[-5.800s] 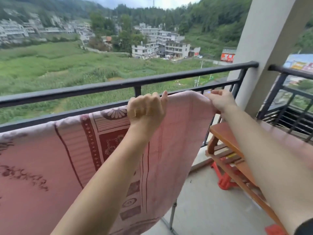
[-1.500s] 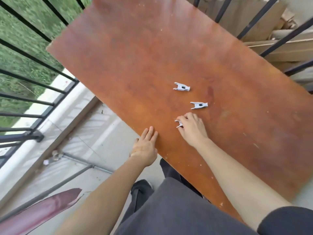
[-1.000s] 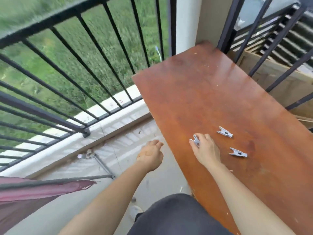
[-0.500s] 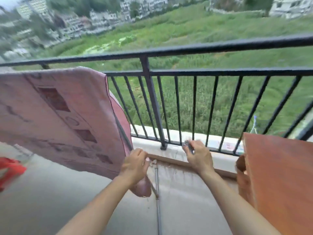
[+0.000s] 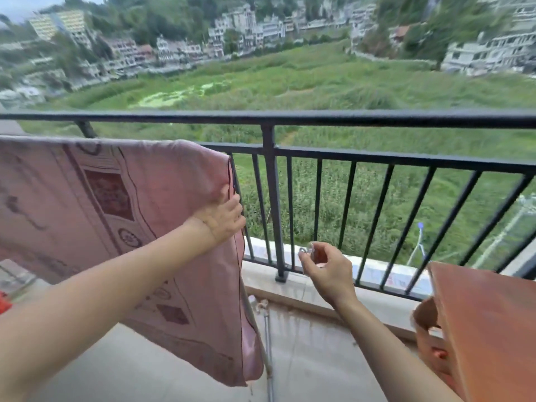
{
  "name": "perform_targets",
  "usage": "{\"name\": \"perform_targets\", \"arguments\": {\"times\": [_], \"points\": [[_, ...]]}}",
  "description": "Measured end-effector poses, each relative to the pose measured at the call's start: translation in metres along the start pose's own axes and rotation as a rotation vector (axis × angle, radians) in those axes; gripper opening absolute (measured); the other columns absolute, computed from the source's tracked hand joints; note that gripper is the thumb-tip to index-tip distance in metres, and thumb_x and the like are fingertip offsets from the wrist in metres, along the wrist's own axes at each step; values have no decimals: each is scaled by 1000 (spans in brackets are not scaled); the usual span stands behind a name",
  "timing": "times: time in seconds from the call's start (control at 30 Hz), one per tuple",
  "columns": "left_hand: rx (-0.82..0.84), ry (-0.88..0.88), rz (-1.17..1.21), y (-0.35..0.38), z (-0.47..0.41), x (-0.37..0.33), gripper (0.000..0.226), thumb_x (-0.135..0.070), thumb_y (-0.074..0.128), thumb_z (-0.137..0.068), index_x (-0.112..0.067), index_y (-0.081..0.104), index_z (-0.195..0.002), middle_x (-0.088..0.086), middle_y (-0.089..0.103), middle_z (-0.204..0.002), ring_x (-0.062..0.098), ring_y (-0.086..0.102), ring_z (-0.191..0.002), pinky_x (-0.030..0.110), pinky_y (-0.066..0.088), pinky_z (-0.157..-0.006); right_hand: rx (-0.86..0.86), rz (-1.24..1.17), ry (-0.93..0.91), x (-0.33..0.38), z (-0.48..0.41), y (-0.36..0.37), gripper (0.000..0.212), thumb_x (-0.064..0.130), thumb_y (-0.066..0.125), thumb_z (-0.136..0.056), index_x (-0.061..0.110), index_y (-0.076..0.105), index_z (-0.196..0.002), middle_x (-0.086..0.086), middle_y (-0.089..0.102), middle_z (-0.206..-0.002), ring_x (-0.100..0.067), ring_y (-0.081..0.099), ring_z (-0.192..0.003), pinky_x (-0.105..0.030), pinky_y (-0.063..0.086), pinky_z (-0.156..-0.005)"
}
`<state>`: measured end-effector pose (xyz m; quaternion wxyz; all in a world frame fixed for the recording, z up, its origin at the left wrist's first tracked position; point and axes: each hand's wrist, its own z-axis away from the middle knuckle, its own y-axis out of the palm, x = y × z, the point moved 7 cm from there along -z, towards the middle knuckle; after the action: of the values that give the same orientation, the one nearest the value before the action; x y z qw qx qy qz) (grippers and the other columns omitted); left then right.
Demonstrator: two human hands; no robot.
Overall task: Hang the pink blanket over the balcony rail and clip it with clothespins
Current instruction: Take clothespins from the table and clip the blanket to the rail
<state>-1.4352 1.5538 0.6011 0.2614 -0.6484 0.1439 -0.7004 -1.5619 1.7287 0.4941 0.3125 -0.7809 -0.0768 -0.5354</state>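
The pink blanket point(image 5: 95, 216) with a dark red pattern hangs over the lower bar of the black balcony rail point(image 5: 319, 117), filling the left half of the view. My left hand point(image 5: 223, 214) grips the blanket's right edge, about a third of the way down from the bar. My right hand point(image 5: 326, 268) is lower and to the right, in front of the rail's uprights, pinching a small grey clothespin point(image 5: 307, 251) between thumb and fingers. The clothespin is apart from the blanket.
A reddish-brown wooden table point(image 5: 490, 323) stands at the lower right against the rail. A thin metal pipe point(image 5: 268, 343) runs along the concrete floor below the blanket's hem. A red object point(image 5: 4, 303) shows at the left edge.
My view swung from the table to the rail. My right hand picked a clothespin off the table and carried it here. My left hand rose and took hold of the blanket's right edge.
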Motion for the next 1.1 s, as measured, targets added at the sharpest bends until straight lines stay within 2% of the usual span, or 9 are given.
{"name": "perform_targets", "arguments": {"times": [0.13, 0.27, 0.43, 0.63, 0.73, 0.8, 0.87, 0.97, 1.1], "points": [[122, -76, 109, 3, -15, 34, 37, -17, 45, -99, -9, 55, -133, 17, 42, -148, 34, 26, -143, 54, 3, -118, 11, -121, 69, 14, -16, -6, 29, 37, 76, -81, 23, 66, -104, 7, 70, -85, -11, 67, -82, -34, 57, -77], [255, -32, -58, -9, -19, 38, 29, -18, 46, -98, -21, 65, -120, 5, 58, -131, 30, 46, -125, 64, 5, -116, 90, -200, 107, 31, -29, -5, 40, 29, 78, -77, 26, 64, -114, 2, 70, -87, -15, 67, -84, -28, 56, -81], [344, -68, -48, -23, -27, 48, 21, -23, 51, -97, -26, 68, -108, -8, 69, -113, 24, 54, -113, 61, 6, -114, 186, -150, 71, 50, -37, 3, 26, 23, 79, -71, 22, 75, -97, 5, 75, -84, -10, 71, -79, -29, 59, -80], [305, -55, 115, -50, -37, 59, 21, -1, 52, -90, -20, 53, -81, -4, 56, -82, 20, 60, -89, 50, 23, -111, 263, -75, -6, 60, -39, 12, 37, 21, 82, -75, 19, 73, -111, 6, 74, -94, -4, 70, -82, -20, 57, -84], [307, -62, 299, -45, -37, 67, 23, 4, 57, -82, -18, 60, -85, -1, 57, -85, 23, 52, -78, 41, 43, -96, 235, -63, -38, 57, -42, 14, 40, 25, 84, -76, 20, 73, -114, 2, 66, -99, -5, 69, -82, -15, 55, -82], [304, -78, 504, -37, -36, 75, 23, -4, 61, -84, -21, 67, -96, 0, 64, -99, 24, 61, -87, 33, 52, -78, 217, -72, -36, 53, -43, 16, 42, 31, 85, -74, 21, 73, -113, 2, 67, -97, -6, 69, -82, -14, 54, -82], [328, -110, 617, -27, -36, 81, 26, -14, 67, -86, -25, 65, -110, -1, 62, -111, 24, 60, -102, 31, 51, -76, 208, -111, -13, 49, -45, 20, 42, 32, 86, -73, 20, 74, -112, 4, 72, -93, -8, 70, -84, -16, 54, -83], [346, -127, 575, -20, -39, 83, 23, -13, 66, -84, -30, 55, -95, 1, 54, -96, 26, 52, -85, 29, 42, -70, 206, -207, 36, 45, -49, 28, 37, 27, 86, -74, 16, 76, -109, 4, 76, -89, -8, 72, -86, -20, 55, -86], [356, -147, 336, -31, -38, 84, 19, 1, 55, -86, -18, 54, -85, 0, 55, -85, 26, 54, -84, 44, 40, -94, 183, -340, 81, 46, -54, 37, 30, 19, 85, -75, 10, 77, -103, -3, 77, -89, -6, 70, -80, -21, 55, -83]]}}
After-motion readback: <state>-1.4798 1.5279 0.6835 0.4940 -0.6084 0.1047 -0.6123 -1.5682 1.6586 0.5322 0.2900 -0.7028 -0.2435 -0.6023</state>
